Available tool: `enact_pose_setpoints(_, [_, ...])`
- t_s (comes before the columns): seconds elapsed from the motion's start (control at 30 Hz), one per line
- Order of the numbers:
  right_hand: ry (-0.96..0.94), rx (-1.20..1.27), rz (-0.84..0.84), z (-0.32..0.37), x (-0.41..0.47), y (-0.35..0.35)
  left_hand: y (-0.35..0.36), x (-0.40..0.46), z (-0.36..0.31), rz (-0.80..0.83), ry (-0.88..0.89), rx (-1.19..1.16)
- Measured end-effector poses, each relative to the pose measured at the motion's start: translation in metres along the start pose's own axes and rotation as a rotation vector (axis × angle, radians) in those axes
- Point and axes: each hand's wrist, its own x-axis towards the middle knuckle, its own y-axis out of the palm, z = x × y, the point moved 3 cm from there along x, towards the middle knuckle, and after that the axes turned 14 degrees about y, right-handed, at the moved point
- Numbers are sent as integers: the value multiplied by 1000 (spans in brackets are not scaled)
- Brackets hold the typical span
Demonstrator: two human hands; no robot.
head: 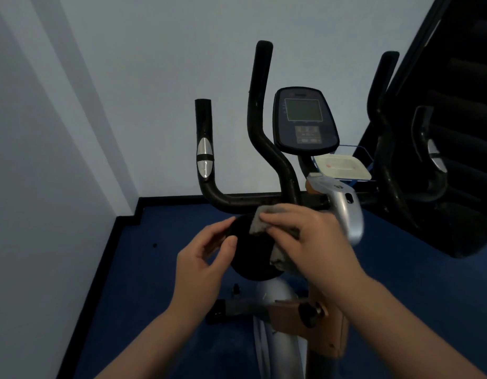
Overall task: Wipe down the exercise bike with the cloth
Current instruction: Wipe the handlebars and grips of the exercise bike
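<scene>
The exercise bike (267,149) stands before me with black handlebars and a console screen (303,119). A round black part (253,253) sits below the handlebar crossbar. My right hand (310,242) holds a grey cloth (260,221) and presses it onto the top right of that round part. My left hand (206,258) grips the round part's left rim between thumb and fingers. Part of the cloth is hidden under my right hand.
A silver stem cover (346,212) rises right of the hands. A white lidded box in a blue basket (343,166) sits behind the console. Dark stairs (461,132) stand at the right, a pale wall (45,160) at the left, blue floor (160,269) below.
</scene>
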Motion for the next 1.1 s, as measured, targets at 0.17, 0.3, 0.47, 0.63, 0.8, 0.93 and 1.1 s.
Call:
enact_pose_setpoints(0.17, [40, -30, -9, 18, 18, 13, -3, 0, 1, 39, -26, -33])
enact_pose_setpoints(0.3, [106, 74, 26, 13, 18, 17, -3, 0, -1, 55, -25, -25])
enact_pose_setpoints(0.47, [1, -15, -239, -6, -31, 13, -4, 0, -2, 84, -4, -17])
enact_pose_setpoints(0.63, [23, -23, -225, 0, -12, 16, -4, 2, -3, 85, -5, -31])
enact_pose_setpoints(0.8, [29, -131, -409, -4, -65, 24, -10, 7, -1, 166, -27, -80])
enact_pose_setpoints(0.93, [103, -35, -437, 11, -55, 14, -16, 15, 2, 268, -54, -128])
enact_pose_setpoints(1.1, [197, -68, -275, 41, -35, 43, -19, 15, 4, 332, -32, -166])
